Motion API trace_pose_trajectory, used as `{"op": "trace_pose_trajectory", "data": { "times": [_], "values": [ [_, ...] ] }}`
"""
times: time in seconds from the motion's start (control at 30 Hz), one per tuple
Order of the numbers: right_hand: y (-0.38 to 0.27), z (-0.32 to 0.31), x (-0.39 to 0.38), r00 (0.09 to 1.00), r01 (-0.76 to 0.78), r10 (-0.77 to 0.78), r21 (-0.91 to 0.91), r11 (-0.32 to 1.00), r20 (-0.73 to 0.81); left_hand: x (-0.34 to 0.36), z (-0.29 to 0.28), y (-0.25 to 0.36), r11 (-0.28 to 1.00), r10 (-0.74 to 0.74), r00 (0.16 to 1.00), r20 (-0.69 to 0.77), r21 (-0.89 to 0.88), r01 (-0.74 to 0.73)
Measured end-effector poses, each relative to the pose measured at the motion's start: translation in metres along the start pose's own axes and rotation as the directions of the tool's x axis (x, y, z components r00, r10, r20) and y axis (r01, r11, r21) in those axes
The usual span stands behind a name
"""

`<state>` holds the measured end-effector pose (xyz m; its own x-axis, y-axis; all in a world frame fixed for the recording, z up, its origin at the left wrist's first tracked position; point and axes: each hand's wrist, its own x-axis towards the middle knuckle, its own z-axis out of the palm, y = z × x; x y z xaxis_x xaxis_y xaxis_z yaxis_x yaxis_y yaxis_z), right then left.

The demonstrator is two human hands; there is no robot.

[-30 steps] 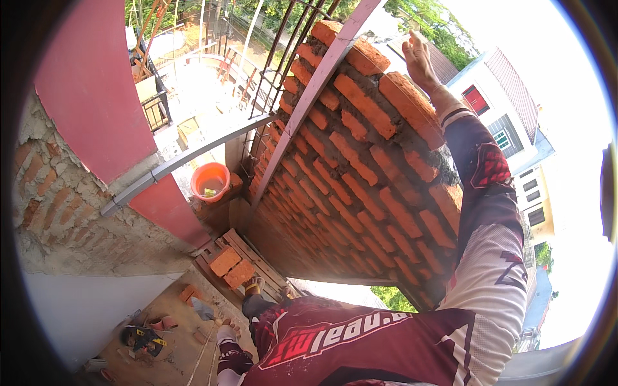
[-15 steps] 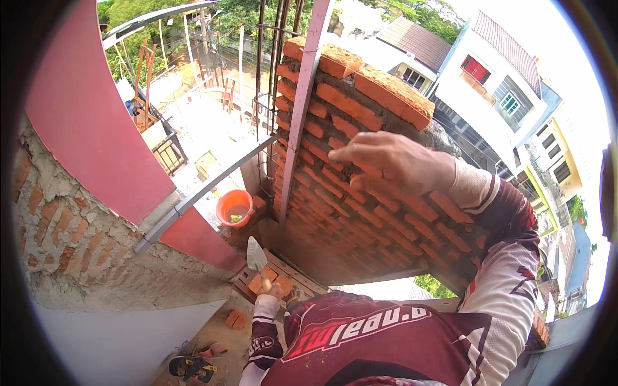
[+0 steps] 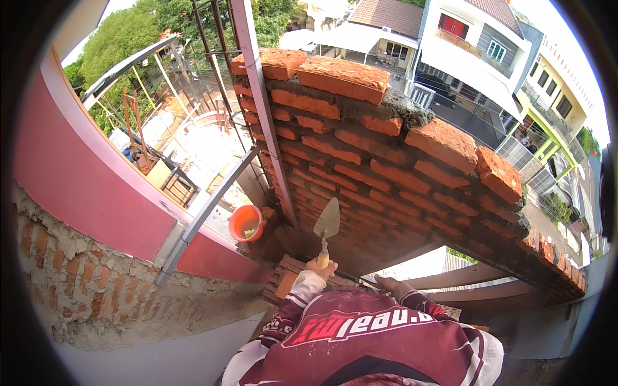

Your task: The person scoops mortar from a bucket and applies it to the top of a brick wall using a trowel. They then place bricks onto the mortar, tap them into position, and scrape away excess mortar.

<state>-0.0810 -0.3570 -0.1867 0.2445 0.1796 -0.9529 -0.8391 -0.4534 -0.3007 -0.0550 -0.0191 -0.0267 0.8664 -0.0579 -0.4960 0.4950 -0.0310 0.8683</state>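
Observation:
My left hand (image 3: 320, 267) is closed round the wooden handle of a pointed brick trowel (image 3: 328, 220). Its blade points up and away from me, in front of the lower brick wall. My right hand (image 3: 394, 287) is low by my body, right of the trowel, with its fingers stretched out and nothing seen in them. Ahead stands a wall of orange bricks (image 3: 380, 175) in grey mortar. Along its top lie a long brick (image 3: 344, 77) and, farther right, another brick (image 3: 444, 143), with rough mortar (image 3: 407, 109) between them.
An orange bucket (image 3: 246, 224) stands left of the wall's foot. A metal bar (image 3: 209, 209) slants across the pink curved wall (image 3: 96, 161). An upright metal post (image 3: 265, 96) and rebar rise by the wall's left end. Bricks (image 3: 283, 281) lie beside my left forearm.
My right hand has come down from in front of the wall to near my body. The trowel in my left hand has moved up and right. The view has shifted, showing more wall at right.

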Motion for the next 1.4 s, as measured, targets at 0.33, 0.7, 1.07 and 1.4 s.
{"op": "trace_pose_trajectory", "data": {
  "times": [0.33,0.7,1.07,1.4],
  "values": [
    [-0.144,0.066,-0.142,0.677,0.724,-0.728,0.077,0.685,0.110,0.003,0.025,0.030,0.918,0.106,0.989,0.105,0.372,-0.138],
    [-0.209,0.129,-0.186,0.313,0.948,-0.950,-0.063,0.313,-0.010,-0.009,0.001,0.021,0.879,0.304,0.937,0.174,0.328,-0.346],
    [-0.150,0.065,-0.131,0.620,0.597,-0.770,-0.548,0.586,-0.147,-0.043,-0.061,-0.212,0.786,-0.618,0.738,0.270,0.188,0.589],
    [-0.220,0.036,-0.171,0.565,0.802,-0.825,-0.242,0.546,0.011,-0.111,-0.013,-0.217,0.619,-0.537,0.810,-0.236,0.543,0.568]
  ]
}}
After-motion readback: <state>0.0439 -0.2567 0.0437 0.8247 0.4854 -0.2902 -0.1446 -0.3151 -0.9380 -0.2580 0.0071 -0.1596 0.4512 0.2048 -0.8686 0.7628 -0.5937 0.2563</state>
